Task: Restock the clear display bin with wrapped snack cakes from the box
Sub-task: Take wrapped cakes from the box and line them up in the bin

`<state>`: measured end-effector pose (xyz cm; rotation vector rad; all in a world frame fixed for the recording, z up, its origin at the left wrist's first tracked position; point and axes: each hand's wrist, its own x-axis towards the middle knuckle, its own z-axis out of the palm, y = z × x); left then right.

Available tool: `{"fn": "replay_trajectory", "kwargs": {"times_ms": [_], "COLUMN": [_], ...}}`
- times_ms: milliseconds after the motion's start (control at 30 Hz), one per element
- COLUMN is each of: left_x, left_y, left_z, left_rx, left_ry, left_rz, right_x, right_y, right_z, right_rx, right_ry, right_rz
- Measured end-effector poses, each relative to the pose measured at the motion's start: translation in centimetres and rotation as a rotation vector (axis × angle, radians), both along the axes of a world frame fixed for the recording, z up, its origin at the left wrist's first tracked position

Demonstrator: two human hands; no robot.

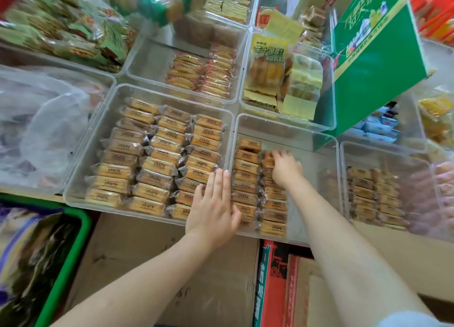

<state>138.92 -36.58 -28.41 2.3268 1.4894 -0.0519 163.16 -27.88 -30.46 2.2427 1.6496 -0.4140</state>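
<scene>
A clear display bin (317,154) in the middle holds two columns of wrapped snack cakes (247,169) along its left side; its right part is bare. My right hand (286,168) reaches into this bin, fingers curled down onto the top cakes of the second column. My left hand (213,206) lies with straight fingers over the wall between this bin and the left bin, touching the cakes there. The bin on the left (81,179) is filled with three columns of the same cakes. Brown cardboard boxes (137,250) sit below the shelf.
A green carton (378,56) leans at the upper right over the bins. More clear bins with other snacks surround the middle one, including one at the right (417,154). A green crate (71,253) with bags stands lower left. A red box (272,285) sits below.
</scene>
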Motion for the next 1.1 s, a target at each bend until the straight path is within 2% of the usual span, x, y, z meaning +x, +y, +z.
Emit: {"fn": "replay_trajectory", "kwargs": {"times_ms": [100,267,333,467,533,600,700,767,867,967,1100], "left_x": [0.1,0.0,-0.2,0.8,3.3,7.0,13.0,16.5,20.0,21.4,21.9], "left_y": [0.2,0.3,0.2,-1.1,-3.5,-7.4,-14.3,-18.3,-21.9,-22.6,-22.3], "left_z": [0.5,1.2,1.3,2.7,5.1,8.5,13.6,15.7,15.8,14.9,14.5], "left_rx": [-0.012,-0.011,-0.012,-0.011,-0.014,-0.022,-0.052,-0.046,0.063,0.094,0.126], "left_ry": [0.050,0.089,0.088,0.097,-0.052,-0.278,-0.478,-0.466,-0.230,-0.168,-0.070], "left_rz": [-0.021,-0.024,-0.014,0.082,0.096,0.007,-0.166,-0.240,-0.294,-0.258,-0.260], "right_x": [-1.9,-5.0,-5.4,-4.9,-3.5,-1.1,3.5,6.8,12.1,16.5,19.9], "right_y": [-1.9,-5.5,-8.2,-16.0,-20.6,-24.9,-30.9,-34.5,-38.7,-41.1,-42.9], "right_z": [-0.3,3.7,6.8,14.1,16.9,18.7,19.7,19.6,17.6,14.7,9.8], "right_rx": [-0.052,0.003,0.138,0.560,0.796,0.990,1.129,1.075,0.780,0.453,0.155], "right_ry": [-0.008,0.189,0.265,0.461,0.428,0.373,0.323,0.321,0.332,0.346,0.333], "right_rz": [0.015,-0.032,0.008,-0.043,-0.057,-0.130,-0.336,-0.498,-0.745,-0.865,-1.040]}}
